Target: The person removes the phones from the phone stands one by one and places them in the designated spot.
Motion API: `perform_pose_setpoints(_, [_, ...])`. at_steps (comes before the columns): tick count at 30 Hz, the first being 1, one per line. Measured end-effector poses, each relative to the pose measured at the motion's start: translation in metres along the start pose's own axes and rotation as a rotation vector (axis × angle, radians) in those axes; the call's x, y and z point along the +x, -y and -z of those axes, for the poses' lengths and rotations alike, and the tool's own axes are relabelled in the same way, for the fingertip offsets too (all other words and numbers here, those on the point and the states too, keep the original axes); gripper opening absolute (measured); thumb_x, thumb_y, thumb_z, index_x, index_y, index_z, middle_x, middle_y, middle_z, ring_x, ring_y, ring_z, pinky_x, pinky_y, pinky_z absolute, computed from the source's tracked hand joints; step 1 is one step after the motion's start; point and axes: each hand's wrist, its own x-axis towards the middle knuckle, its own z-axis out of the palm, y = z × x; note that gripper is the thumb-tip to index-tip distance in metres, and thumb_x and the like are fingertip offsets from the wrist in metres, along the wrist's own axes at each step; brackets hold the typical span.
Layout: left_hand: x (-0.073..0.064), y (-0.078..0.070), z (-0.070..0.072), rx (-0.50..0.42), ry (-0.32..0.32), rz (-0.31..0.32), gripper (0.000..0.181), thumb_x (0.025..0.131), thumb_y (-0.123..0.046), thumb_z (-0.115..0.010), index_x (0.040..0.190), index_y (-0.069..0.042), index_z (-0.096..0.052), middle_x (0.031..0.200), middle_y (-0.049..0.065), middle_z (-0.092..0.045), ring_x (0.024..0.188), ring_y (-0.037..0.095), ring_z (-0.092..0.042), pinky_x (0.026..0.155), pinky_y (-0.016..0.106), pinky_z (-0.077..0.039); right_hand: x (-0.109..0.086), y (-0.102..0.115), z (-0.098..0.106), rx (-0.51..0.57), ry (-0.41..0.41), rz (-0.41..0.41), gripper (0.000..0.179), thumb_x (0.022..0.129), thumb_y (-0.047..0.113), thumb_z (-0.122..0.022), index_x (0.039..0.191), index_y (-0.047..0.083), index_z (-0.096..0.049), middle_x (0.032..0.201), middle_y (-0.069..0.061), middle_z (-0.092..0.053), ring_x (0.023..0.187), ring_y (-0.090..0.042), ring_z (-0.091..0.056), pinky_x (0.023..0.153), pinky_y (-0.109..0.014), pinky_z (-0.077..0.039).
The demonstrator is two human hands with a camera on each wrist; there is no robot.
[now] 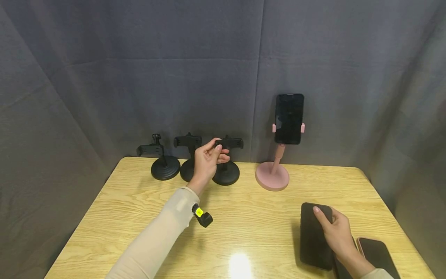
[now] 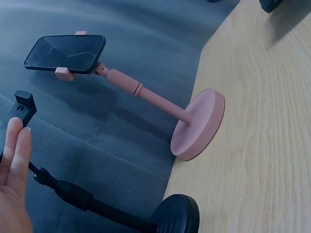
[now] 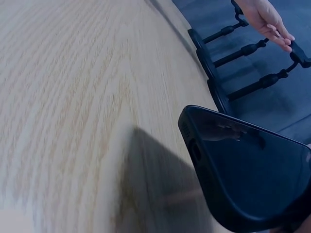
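My left hand [image 1: 208, 158] pinches the left end of the clamp on a black phone stand [image 1: 226, 177], thumb in front. In the left wrist view, two of its fingers lie straight by that clamp [image 2: 24, 106]. In my right hand [image 1: 338, 233] is a dark-cased phone [image 1: 311, 240], held above the table with the thumb over its face. Its screen [image 3: 257, 160] reflects a hand in the right wrist view. Beside the black stand, a pink phone stand [image 1: 271, 177] bears an upright phone [image 1: 289, 118] between its side grips.
Two more black phone stands, a far-left one [image 1: 165, 168] and a middle one [image 1: 188, 142], stand along the back of the wooden table [image 1: 251, 224]. A pink-edged phone [image 1: 378, 254] lies at the front right, with another phone partly hidden under my right hand. Grey cloth [image 1: 209, 69] hangs behind.
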Motion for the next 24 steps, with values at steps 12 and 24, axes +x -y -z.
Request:
perform_pose_setpoints(12, [0.000,-0.002,0.004,0.046,0.039,0.003,0.033,0.104,-0.005,-0.053,0.133,0.011,-0.056,0.103,0.044,-0.064,0.064,0.004,-0.071,0.071,0.024,-0.062,0.001,-0.008,0.003,-0.016,0.095,-0.069,0.068,0.108,0.048,-0.041,0.144,-0.010,-0.043,0.150,-0.031,-0.046,0.143,-0.052,-0.037,0.113,-0.068,-0.035])
perform_pose_setpoints(24, [-0.001,-0.005,0.008,0.136,0.046,0.043,0.034,0.105,-0.011,-0.052,0.138,-0.002,-0.057,0.105,0.034,-0.069,0.062,0.002,-0.069,0.071,0.024,-0.063,0.005,-0.023,0.015,-0.061,0.249,-0.154,0.083,0.107,0.051,-0.040,0.150,-0.019,-0.022,0.157,-0.039,-0.023,0.145,-0.062,-0.019,0.112,-0.074,-0.028])
